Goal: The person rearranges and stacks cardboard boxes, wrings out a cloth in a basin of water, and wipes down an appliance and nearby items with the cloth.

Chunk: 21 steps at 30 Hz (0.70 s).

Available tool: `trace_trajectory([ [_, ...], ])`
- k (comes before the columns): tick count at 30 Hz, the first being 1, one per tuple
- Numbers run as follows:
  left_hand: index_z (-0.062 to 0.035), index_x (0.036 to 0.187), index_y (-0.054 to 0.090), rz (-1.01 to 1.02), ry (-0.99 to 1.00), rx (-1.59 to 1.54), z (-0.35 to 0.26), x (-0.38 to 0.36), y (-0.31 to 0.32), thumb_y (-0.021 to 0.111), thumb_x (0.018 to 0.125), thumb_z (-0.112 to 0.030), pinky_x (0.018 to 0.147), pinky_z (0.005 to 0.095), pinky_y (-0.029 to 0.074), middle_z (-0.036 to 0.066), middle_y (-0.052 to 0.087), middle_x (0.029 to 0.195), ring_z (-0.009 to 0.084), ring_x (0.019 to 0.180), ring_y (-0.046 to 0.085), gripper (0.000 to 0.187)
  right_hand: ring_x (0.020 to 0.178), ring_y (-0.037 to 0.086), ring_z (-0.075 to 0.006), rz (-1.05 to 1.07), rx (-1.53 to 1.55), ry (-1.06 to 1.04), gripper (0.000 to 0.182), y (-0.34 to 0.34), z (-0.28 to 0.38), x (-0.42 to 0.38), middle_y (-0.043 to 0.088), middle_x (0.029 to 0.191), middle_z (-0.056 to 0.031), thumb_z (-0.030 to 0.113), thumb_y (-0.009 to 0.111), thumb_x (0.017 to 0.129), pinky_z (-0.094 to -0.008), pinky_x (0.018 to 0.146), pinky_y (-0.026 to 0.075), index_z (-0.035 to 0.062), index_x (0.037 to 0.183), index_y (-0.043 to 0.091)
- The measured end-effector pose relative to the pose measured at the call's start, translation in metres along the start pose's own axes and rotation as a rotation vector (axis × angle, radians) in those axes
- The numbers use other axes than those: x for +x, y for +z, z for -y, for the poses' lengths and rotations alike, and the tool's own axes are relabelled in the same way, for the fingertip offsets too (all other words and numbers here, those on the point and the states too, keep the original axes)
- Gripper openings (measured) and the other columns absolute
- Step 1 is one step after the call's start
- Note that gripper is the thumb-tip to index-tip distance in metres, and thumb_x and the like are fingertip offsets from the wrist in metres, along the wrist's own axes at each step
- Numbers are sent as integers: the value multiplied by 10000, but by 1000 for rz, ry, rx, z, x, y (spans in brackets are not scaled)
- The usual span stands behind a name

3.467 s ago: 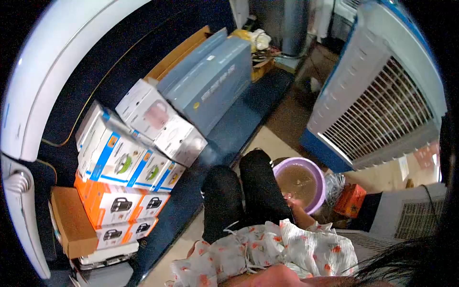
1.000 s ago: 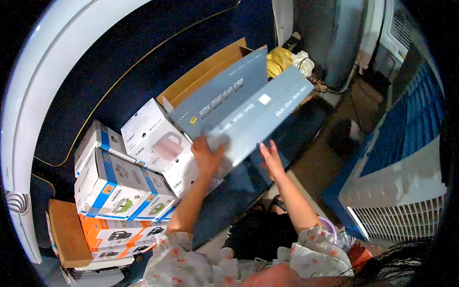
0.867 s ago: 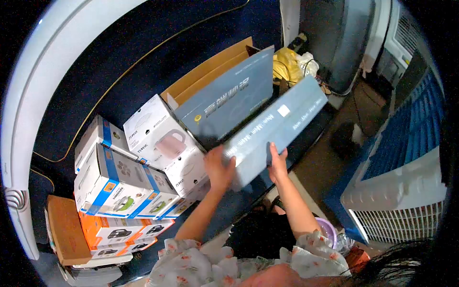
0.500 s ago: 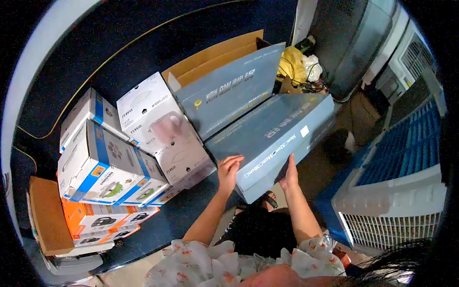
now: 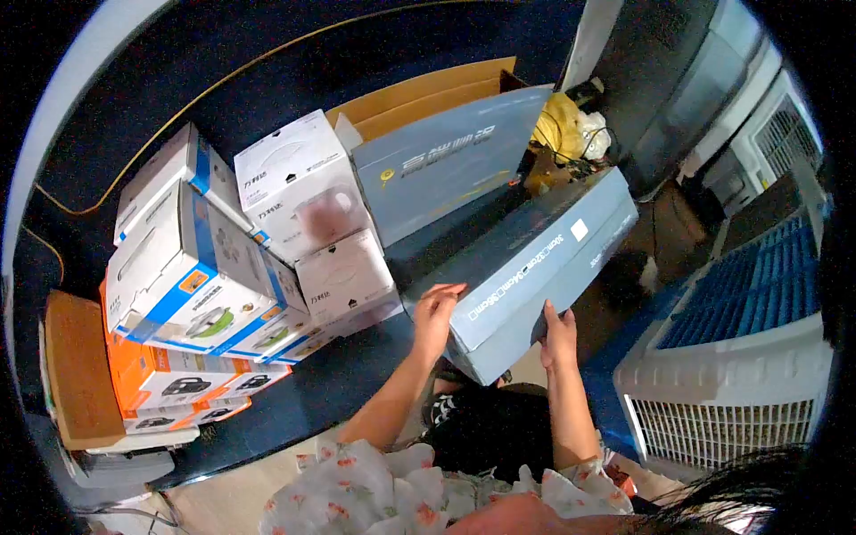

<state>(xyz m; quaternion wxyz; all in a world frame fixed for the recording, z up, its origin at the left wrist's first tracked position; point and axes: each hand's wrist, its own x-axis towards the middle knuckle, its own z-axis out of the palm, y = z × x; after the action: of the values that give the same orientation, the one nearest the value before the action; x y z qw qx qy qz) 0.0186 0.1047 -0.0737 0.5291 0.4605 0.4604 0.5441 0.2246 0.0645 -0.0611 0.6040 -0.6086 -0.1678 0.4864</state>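
Long grey-blue box (image 5: pixel 526 259) held at its near end off the dark counter (image 5: pixel 339 392) edge – left hand (image 5: pixel 434 314) fingers curled over top, right hand (image 5: pixel 558 333) clasping the side, probably steadying that awkward length

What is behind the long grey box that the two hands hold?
Behind the long grey box, a second grey box leans upright, with a brown cardboard sheet behind it. Its lower edge is covered by the held box. Left hand and right hand hold the near end.
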Motion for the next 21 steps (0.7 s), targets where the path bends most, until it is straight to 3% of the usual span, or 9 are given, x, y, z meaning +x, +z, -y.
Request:
trace_trajectory([
  [5,41,907,631,-166,-138,-199,9,-22,19,488,813,-108,806,263,392,96,577,960,168,884,543,227,987,508,-212,41,-210,-122,404,1,29,-4,530,1116,-119,73,543,834,-322,844,403,-22,1206,416],
  [9,41,870,611,-302,-220,-415,15,-35,31,492,806,-139,785,262,394,75,601,862,156,841,538,225,1017,495,-204,67,-330,-211,467,7,33,8,503,1162,-133,68,535,839,-297,858,396,-34,1257,352],
  [12,37,873,617,-305,-65,-131,11,-28,29,490,802,-153,756,263,396,70,601,846,152,813,535,240,1030,486,-203,36,-403,-187,480,9,31,7,496,1170,-138,76,524,847,-294,878,382,-49,1266,327],
  [15,31,863,626,-300,-238,-316,-3,-18,15,489,799,-168,722,266,397,78,605,841,154,789,534,249,1041,481,-220,137,-503,-270,496,14,25,-7,473,1191,-164,64,500,853,-300,897,366,-65,1283,287],
  [19,38,856,637,-340,-300,-427,-11,-26,-24,487,796,-198,696,274,406,94,614,818,166,752,543,286,1035,480,-218,97,-439,-280,476,36,7,-54,482,1163,-165,55,507,844,-302,890,371,-75,1256,306],
  [21,50,893,640,-354,-460,-523,-37,-41,-57,467,768,-239,692,291,427,129,628,855,195,746,571,360,1053,469,-228,283,-541,-310,523,51,7,-94,455,1193,-167,34,523,821,-310,883,385,-70,1270,276],
])
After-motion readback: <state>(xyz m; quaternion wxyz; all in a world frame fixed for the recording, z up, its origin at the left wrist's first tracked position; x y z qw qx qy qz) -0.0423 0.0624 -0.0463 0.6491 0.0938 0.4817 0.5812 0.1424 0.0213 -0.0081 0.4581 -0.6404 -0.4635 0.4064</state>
